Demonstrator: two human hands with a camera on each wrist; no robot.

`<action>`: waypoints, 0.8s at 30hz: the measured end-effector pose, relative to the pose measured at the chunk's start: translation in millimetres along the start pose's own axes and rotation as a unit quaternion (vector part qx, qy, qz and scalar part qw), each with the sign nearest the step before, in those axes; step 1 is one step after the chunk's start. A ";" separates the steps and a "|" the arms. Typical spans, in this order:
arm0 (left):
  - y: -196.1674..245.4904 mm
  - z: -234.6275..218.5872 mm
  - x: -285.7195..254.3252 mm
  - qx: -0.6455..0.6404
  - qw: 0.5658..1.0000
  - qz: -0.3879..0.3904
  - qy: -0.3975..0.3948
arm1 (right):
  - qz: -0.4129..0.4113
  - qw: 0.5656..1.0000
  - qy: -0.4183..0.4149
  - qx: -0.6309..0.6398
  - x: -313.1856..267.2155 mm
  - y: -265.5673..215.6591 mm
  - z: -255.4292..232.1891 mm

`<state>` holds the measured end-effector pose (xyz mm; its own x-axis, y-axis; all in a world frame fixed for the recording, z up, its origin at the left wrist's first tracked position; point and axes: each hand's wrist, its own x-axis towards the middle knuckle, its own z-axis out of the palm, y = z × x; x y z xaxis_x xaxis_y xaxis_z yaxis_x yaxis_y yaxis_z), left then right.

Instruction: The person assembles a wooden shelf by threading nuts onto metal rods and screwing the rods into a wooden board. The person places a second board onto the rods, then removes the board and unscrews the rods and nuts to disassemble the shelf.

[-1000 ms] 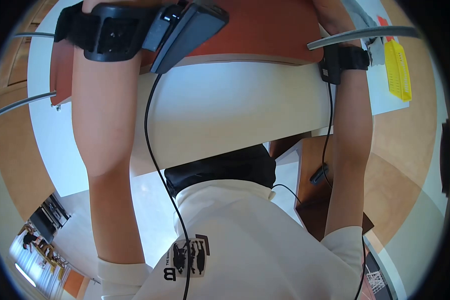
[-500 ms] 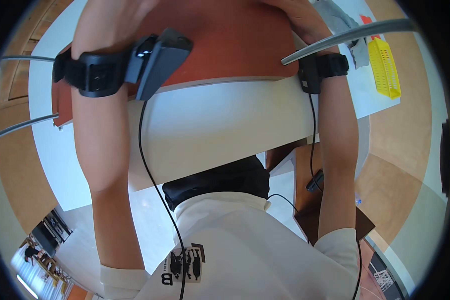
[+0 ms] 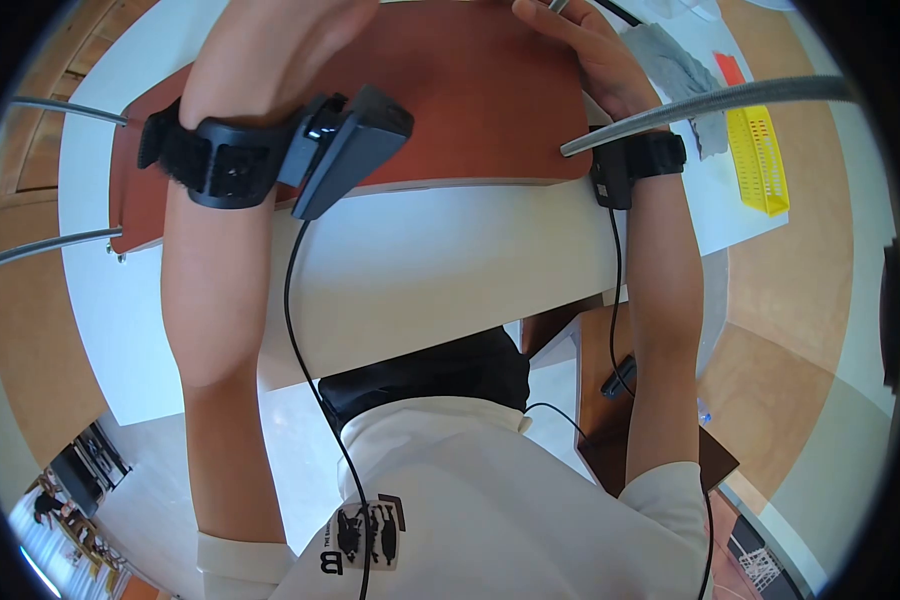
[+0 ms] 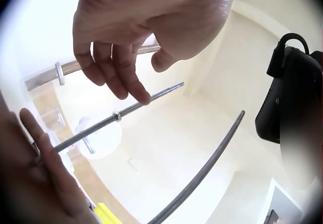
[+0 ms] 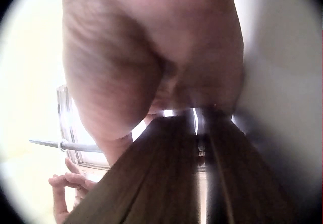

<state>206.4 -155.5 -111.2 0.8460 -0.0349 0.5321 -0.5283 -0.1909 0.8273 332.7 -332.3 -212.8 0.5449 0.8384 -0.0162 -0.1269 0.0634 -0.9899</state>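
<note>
A red-brown board [image 3: 450, 110] lies on the white table, with grey metal rods, such as the curved one on the right [image 3: 710, 110], standing out from it. My right hand [image 3: 610, 60] is at the board's right edge, holding a thin metal rod [image 3: 558, 6] between thumb and fingers. In the left wrist view that rod [image 4: 101, 124] carries a small ring and a narrower tip. Loosely bent, the fingers of my left hand [image 4: 146, 27] hang over the rod, index fingertip right at it. Dark wooden edges [image 5: 166, 168] lie under my right hand in its wrist view.
Beyond the right rod are a grey cloth [image 3: 675, 75], a red item [image 3: 728, 68] and a yellow basket [image 3: 757, 160]. Black cables [image 3: 295, 310] run from both wrist cameras. Two more rods, one at the upper left [image 3: 65, 107], reach out leftward.
The board and both hands have come further into the head view. My left forearm has shifted right, and a thin rod now shows at my right hand.
</note>
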 end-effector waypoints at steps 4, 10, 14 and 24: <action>18.7 15.7 -17.5 -0.088 0.995 -0.042 -0.014 | -0.009 1.000 -0.019 0.019 2.5 7.0 -1.0; 15.8 6.7 2.4 0.007 0.999 -0.050 -0.010 | -0.003 1.000 -0.008 0.026 -2.2 -0.6 1.9; 16.1 28.1 -8.0 0.040 0.995 -0.043 0.084 | -0.003 1.000 -0.006 0.027 -1.6 1.9 1.9; 41.1 1.5 2.6 -0.116 0.987 -0.098 0.057 | 0.013 0.999 -0.010 0.032 -2.0 -1.4 3.8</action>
<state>187.0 -164.9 -76.1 0.9271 0.0938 0.3629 -0.3682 0.0466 0.9286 328.6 -332.0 -210.8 0.5246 0.8505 -0.0383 -0.1942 0.0758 -0.9780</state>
